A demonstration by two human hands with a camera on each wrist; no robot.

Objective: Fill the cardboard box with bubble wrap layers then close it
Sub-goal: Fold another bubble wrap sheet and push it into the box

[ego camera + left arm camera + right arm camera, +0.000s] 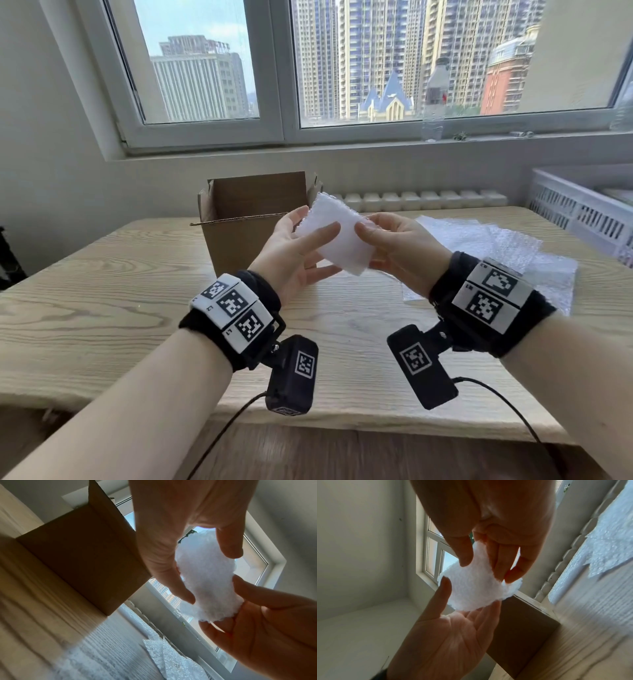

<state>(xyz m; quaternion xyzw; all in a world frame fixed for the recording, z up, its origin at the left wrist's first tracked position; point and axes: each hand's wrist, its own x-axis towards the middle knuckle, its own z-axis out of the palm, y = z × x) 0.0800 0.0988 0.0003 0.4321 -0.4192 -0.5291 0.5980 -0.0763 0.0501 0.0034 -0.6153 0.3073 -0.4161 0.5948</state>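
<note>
A brown cardboard box (pixel 246 222) stands open on the table, flaps up, left of centre and behind my hands. I hold a small folded white piece of bubble wrap (pixel 342 246) in the air in front of the box. My left hand (pixel 318 236) pinches its left side, thumb on top and fingers beneath. My right hand (pixel 368 243) pinches its right edge. The left wrist view shows the bubble wrap (pixel 202 601) between my left hand (pixel 209 574) and the right hand's fingers (pixel 257 595). In the right wrist view my right hand (pixel 488 570) grips the bubble wrap (pixel 471 592) above the box (pixel 522 628).
Several loose bubble wrap sheets (pixel 496 246) lie on the wooden table (pixel 102 291) to the right. A white slatted crate (pixel 582 209) stands at the far right edge. A water bottle (pixel 435 99) is on the windowsill, and a radiator (pixel 421 200) runs behind the table.
</note>
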